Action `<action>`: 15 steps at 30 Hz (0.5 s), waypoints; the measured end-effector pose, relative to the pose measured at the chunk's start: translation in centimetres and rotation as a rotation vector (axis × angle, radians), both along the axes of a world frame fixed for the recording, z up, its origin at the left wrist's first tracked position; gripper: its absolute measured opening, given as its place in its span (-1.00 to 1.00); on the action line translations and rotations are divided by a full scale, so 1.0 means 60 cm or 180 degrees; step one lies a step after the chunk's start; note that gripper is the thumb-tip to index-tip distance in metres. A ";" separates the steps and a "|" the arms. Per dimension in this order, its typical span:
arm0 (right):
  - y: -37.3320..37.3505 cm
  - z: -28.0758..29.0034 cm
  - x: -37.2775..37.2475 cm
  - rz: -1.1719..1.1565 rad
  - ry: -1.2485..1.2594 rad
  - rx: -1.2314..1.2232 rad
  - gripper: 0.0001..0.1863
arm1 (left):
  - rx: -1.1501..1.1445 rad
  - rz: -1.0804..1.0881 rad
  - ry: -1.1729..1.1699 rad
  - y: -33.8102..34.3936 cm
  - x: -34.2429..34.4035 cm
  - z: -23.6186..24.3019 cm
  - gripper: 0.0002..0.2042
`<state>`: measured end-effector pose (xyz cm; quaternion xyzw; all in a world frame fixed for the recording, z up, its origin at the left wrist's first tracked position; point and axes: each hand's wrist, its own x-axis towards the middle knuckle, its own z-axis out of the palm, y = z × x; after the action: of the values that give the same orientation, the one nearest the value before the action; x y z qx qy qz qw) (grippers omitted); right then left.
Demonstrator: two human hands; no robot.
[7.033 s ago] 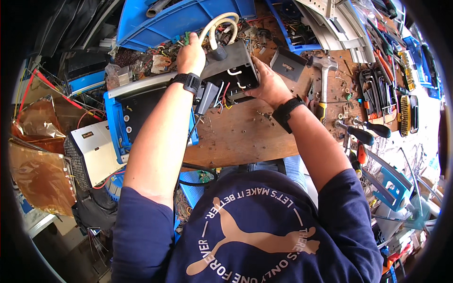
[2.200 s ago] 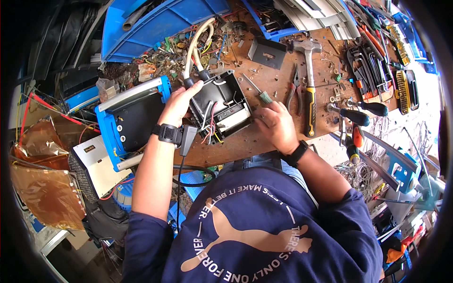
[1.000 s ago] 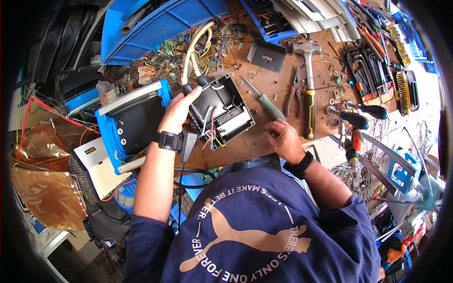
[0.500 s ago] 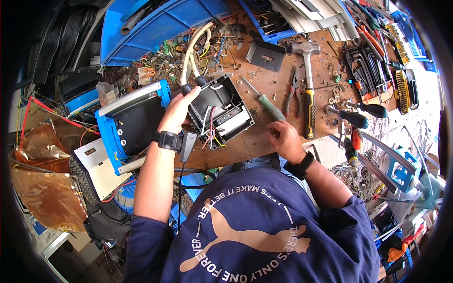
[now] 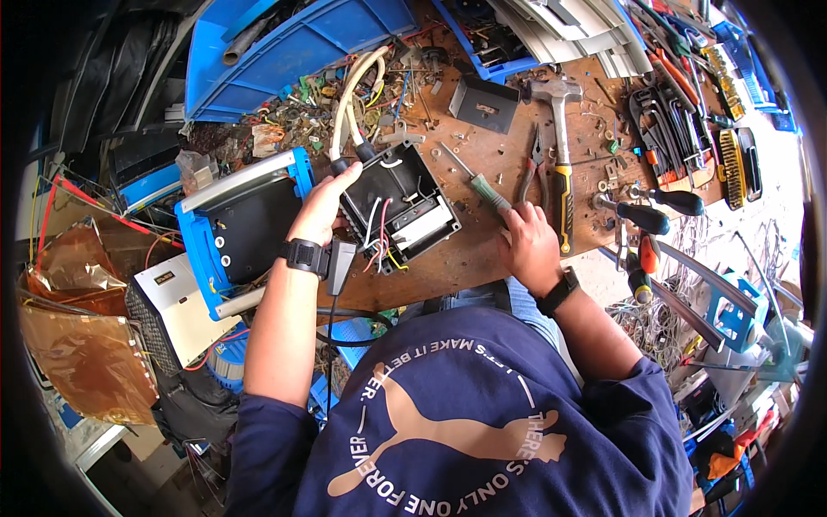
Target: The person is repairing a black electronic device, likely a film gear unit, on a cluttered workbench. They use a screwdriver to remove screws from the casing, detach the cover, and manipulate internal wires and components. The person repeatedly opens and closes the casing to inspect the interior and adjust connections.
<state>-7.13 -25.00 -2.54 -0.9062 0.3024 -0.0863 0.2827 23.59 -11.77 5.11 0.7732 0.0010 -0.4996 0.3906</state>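
Note:
My left hand [image 5: 320, 207] grips the left edge of a black plastic housing [image 5: 379, 183], its thumb along the rim by the cable entries. Two thick cream cables [image 5: 349, 103] leave the housing at its far end. White, red and yellow wires [image 5: 384, 237] hang out of its near side, beside a pale block inside. On the bench to the right lies a screwdriver [image 5: 488, 190] with a green handle. The fingers of my right hand [image 5: 531, 248] are closed over the handle's near end, which they partly hide. Slip-joint-style pliers [image 5: 536, 168] lie just beyond that hand.
A hammer [image 5: 562, 177] lies right of the pliers. A blue-framed black panel [image 5: 250, 224] stands left of my left hand. Loose scrap [image 5: 293, 112] and a blue bin [image 5: 284, 65] are at the back. Hex keys [image 5: 665, 129], a brush [image 5: 735, 168] and black-handled tools [image 5: 644, 217] lie right.
My right hand has moved forward onto the screwdriver's handle, its fingers closing there. The housing has shifted slightly in my left hand.

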 end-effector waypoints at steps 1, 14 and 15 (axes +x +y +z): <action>-0.005 -0.001 0.003 0.0017 0.0086 -0.0082 -0.53 | 0.0018 0.0032 0.0003 0.002 0.001 -0.001 -0.52; -0.016 -0.007 0.030 -0.0008 0.1029 -0.0190 -0.42 | 0.0051 0.0018 -0.0291 -0.003 -0.039 0.037 -0.49; -0.017 -0.004 0.030 -0.0006 0.1041 -0.0155 -0.42 | 0.0054 0.0011 -0.0338 -0.004 -0.043 0.040 -0.48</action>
<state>-5.33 -26.01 -2.78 -0.9144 0.3431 0.0548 0.2076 21.03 -12.02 7.51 0.8019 -0.0142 -0.4571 0.3844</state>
